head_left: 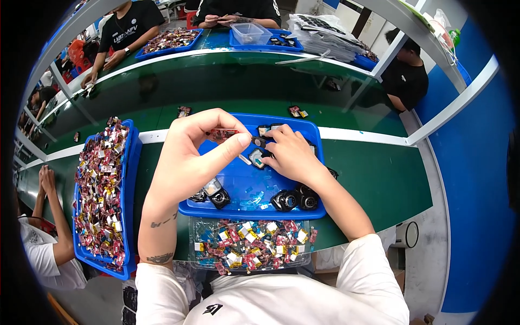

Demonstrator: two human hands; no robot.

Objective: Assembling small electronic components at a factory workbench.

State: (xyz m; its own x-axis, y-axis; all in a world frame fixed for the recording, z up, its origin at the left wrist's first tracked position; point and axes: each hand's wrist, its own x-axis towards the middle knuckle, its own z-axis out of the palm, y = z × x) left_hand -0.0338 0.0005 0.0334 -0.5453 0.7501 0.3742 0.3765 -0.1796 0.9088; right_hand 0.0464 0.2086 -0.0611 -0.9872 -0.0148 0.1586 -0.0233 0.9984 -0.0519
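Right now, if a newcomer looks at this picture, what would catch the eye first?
Probably the two hands at centre: the left hand pinches a small red part while the right hand works on a small black piece, both over a blue tray of black round parts. Next, the colourful heaps of small red and yellow parts: one in the long blue tray at left, one in the clear box nearest the person.

left hand (187,157) pinches small red board (221,134) at centre | right hand (290,154) grips black part (259,157) | blue tray (317,135) beneath | green table (374,173)
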